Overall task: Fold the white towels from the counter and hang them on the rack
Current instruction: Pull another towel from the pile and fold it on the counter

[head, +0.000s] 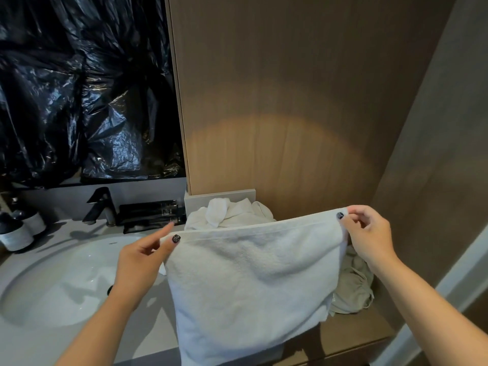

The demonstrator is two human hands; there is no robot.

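- Your two bare forearms came in from the near edge, one on each side of a white towel [250, 281] that you held up in front of you.
- Your left hand [142, 262] pinched the towel's upper left corner between thumb and fingers, its index finger pointing out toward the far left.
- Your right hand [369, 233] pinched the upper right corner in the same way, so both hands were closed on the cloth.
- You held the towel's top edge stretched nearly straight between the two corners, a little higher on the right, and the rest hung down toward the near edge of the surface [148, 336].
- Behind the held towel, at the far end of the surface against the wood panel [290, 101], lay a heap of white towels [229, 212], crumpled.
- To the right of the held towel, partly hidden by it, a beige cloth [353, 289] lay bunched on a wooden ledge.
- On your left sat a white round sink [52, 281] sunk into the surface, with a dark tap [101, 204] at its far side.
- Just right of the tap stood a dark tray [150, 212] with small dark items; what they were was too small to tell.
- Two dark-topped bottles [18, 231] stood at the far left.
- Crinkled black plastic sheeting [79, 88] covered the wall above the sink.
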